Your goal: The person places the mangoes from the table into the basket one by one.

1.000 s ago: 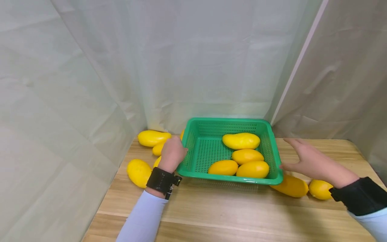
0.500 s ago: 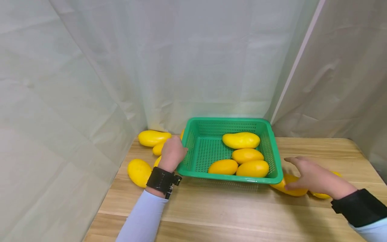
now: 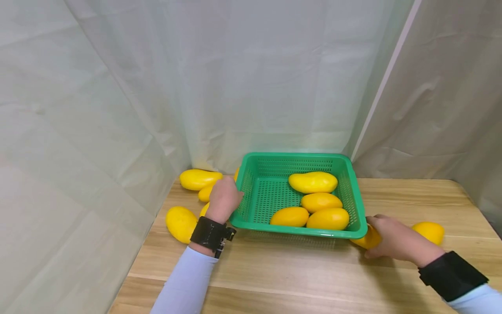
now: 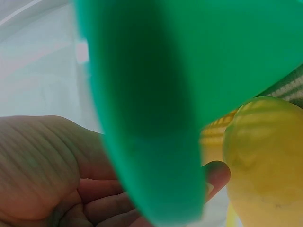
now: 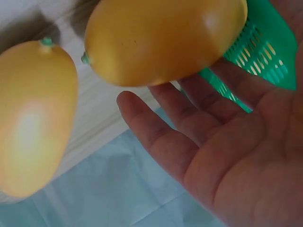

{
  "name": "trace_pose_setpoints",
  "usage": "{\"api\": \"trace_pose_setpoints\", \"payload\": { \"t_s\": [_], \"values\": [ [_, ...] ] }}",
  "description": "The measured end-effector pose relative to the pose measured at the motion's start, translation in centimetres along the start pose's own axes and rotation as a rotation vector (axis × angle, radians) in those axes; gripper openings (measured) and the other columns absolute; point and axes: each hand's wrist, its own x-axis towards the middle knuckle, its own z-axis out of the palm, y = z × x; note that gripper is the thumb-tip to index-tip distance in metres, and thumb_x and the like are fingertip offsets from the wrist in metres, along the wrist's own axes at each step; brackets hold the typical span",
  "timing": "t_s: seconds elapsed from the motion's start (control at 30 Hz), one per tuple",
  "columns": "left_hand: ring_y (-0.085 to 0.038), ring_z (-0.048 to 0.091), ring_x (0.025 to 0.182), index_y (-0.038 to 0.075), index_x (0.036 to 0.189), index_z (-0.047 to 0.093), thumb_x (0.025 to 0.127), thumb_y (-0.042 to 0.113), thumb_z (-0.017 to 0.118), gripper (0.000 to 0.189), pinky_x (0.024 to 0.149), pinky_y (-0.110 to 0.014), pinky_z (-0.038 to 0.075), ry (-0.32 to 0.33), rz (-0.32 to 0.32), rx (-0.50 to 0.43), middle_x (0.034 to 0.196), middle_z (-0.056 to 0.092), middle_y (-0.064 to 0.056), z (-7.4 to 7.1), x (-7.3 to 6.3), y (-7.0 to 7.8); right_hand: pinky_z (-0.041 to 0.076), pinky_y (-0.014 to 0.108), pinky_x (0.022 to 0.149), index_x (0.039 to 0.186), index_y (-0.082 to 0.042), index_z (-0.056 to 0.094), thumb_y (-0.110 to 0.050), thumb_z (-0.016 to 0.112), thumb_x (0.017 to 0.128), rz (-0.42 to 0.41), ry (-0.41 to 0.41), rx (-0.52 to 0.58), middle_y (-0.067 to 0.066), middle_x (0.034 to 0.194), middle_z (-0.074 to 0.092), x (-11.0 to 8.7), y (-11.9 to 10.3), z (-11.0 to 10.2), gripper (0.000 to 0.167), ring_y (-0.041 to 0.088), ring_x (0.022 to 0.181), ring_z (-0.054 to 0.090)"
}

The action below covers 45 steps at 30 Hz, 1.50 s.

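Observation:
My left hand (image 3: 224,198) grips the left rim of a green plastic basket (image 3: 292,231); in the left wrist view its fingers lie beneath the blurred rim (image 4: 156,189). Inside the basket several yellow mangoes lie at the right, one of them a longer, paler mango (image 3: 312,182) at the back. My right hand (image 3: 400,240) is around a mango (image 3: 364,240) on the table beside the basket's front right corner. In the right wrist view, its fingers are extended, with some fingertips at the mango's (image 5: 165,38) edge and the index finger apart from it.
Another mango (image 3: 429,232) lies right of my right hand. Left of the basket are several more, including a mango (image 3: 181,224) near the table's left edge and a mango (image 3: 200,179) at the back. Pale sheeting (image 3: 270,87) hangs behind the wooden table (image 3: 290,270).
My right hand has come down from beside the basket's right side to the mango at its front right corner. My left hand and the basket have stayed put.

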Motion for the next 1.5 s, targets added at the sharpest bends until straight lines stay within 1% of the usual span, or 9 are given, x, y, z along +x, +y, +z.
{"api": "trace_pose_setpoints", "payload": {
  "t_s": [0.17, 0.27, 0.6, 0.77, 0.9, 1.03, 1.13, 1.33, 1.5],
  "values": [
    [-0.020, 0.057, 0.058, 0.001, 0.082, 0.060, 0.082, 0.025, 0.070, 0.026, 0.043, -0.026, 0.042, 0.000, -0.003, -0.010, 0.072, 0.059, -0.011, 0.1, 0.0, 0.0, 0.048, 0.037, 0.075, 0.114, -0.003, 0.058, -0.044, 0.087, 0.053, 0.010, 0.001, -0.008, 0.003, 0.098, 0.061, 0.0, -0.2, 0.4, 0.078, 0.016, 0.082, 0.052],
    [-0.020, 0.058, 0.058, 0.001, 0.082, 0.060, 0.082, 0.025, 0.071, 0.026, 0.043, -0.026, 0.042, 0.004, 0.001, -0.013, 0.072, 0.059, -0.011, 0.1, 0.0, -0.1, 0.047, 0.035, 0.072, 0.110, -0.005, 0.059, -0.042, 0.087, 0.053, 0.006, 0.011, -0.029, 0.000, 0.093, 0.060, 0.1, -0.2, 0.6, 0.073, 0.015, 0.079, 0.051],
    [-0.020, 0.058, 0.056, 0.001, 0.081, 0.060, 0.081, 0.024, 0.071, 0.026, 0.042, -0.026, 0.042, 0.012, 0.006, -0.025, 0.071, 0.059, -0.011, 0.2, 0.0, -0.1, 0.045, 0.032, 0.067, 0.102, -0.008, 0.060, -0.034, 0.087, 0.056, -0.009, 0.053, -0.064, -0.002, 0.084, 0.059, 0.2, 0.4, 1.2, 0.059, 0.014, 0.073, 0.048],
    [-0.021, 0.057, 0.057, 0.000, 0.082, 0.060, 0.080, 0.023, 0.072, 0.026, 0.043, -0.026, 0.042, 0.016, 0.004, -0.031, 0.071, 0.059, -0.011, 0.1, -0.1, -0.1, 0.043, 0.031, 0.065, 0.103, -0.006, 0.059, -0.031, 0.086, 0.059, -0.004, 0.060, -0.066, -0.002, 0.082, 0.059, 0.3, 0.7, 1.3, 0.057, 0.015, 0.071, 0.048],
    [-0.021, 0.057, 0.058, 0.000, 0.082, 0.060, 0.080, 0.023, 0.072, 0.026, 0.043, -0.026, 0.042, 0.020, 0.006, -0.040, 0.072, 0.059, -0.011, 0.0, -0.2, 0.0, 0.044, 0.032, 0.064, 0.108, -0.002, 0.059, -0.032, 0.086, 0.059, 0.008, 0.068, -0.072, 0.001, 0.086, 0.061, 0.2, 0.9, 1.1, 0.064, 0.016, 0.072, 0.049],
    [-0.021, 0.057, 0.058, 0.000, 0.081, 0.060, 0.080, 0.023, 0.072, 0.026, 0.043, -0.026, 0.041, 0.022, 0.004, -0.043, 0.071, 0.059, -0.011, 0.0, -0.2, 0.1, 0.045, 0.034, 0.064, 0.111, 0.002, 0.058, -0.032, 0.085, 0.059, 0.021, 0.100, -0.081, 0.004, 0.088, 0.063, 0.0, 1.0, 0.7, 0.068, 0.017, 0.072, 0.051],
    [-0.021, 0.057, 0.058, 0.000, 0.081, 0.060, 0.081, 0.023, 0.072, 0.025, 0.043, -0.026, 0.041, 0.023, 0.002, -0.047, 0.071, 0.059, -0.011, 0.0, -0.2, 0.1, 0.045, 0.033, 0.063, 0.109, 0.001, 0.060, -0.032, 0.085, 0.060, 0.032, 0.128, -0.083, 0.003, 0.085, 0.062, -0.1, 1.0, 0.3, 0.064, 0.016, 0.070, 0.051],
    [-0.021, 0.057, 0.057, 0.000, 0.080, 0.060, 0.080, 0.022, 0.071, 0.024, 0.043, -0.026, 0.041, 0.029, 0.009, -0.057, 0.071, 0.059, -0.011, 0.1, -0.1, 0.0, 0.039, 0.030, 0.057, 0.102, -0.002, 0.060, -0.031, 0.083, 0.061, 0.054, 0.158, -0.100, 0.000, 0.075, 0.056, 0.0, 1.1, -0.6, 0.055, 0.016, 0.064, 0.047],
    [-0.021, 0.057, 0.056, 0.001, 0.079, 0.060, 0.080, 0.022, 0.071, 0.024, 0.042, -0.027, 0.041, 0.034, 0.013, -0.061, 0.069, 0.059, -0.011, 0.1, -0.2, -0.1, 0.037, 0.029, 0.053, 0.102, 0.000, 0.059, -0.026, 0.080, 0.061, 0.081, 0.195, -0.114, 0.001, 0.072, 0.055, 0.3, 0.7, -1.6, 0.053, 0.017, 0.061, 0.046]
  ]
}}
